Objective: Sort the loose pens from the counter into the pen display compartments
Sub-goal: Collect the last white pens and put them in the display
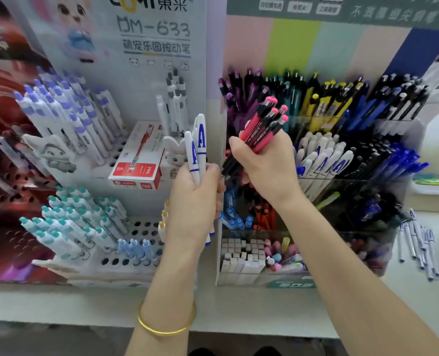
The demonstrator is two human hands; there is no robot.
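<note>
The pen display (pixel 339 47) at one o'clock looks mostly stocked, so I judge the sorting well along. Below it runs the desk (pixel 251 307). My right hand (pixel 267 165), at centre, has its fingers closed round a bunch of pink pens (pixel 264 124), held before the compartments. My left hand (pixel 195 199), at its nine o'clock, grips several white pens (pixel 198 145). A few loose pens (pixel 418 247) lie unsorted on the desk at three o'clock.

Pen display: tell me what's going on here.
A person is sorting pens. The left hand grips a few white pens marked with a blue A; the right hand grips a bunch of pink-and-black pens in front of the clear compartment rack. More loose pens lie on the counter at right.
</note>
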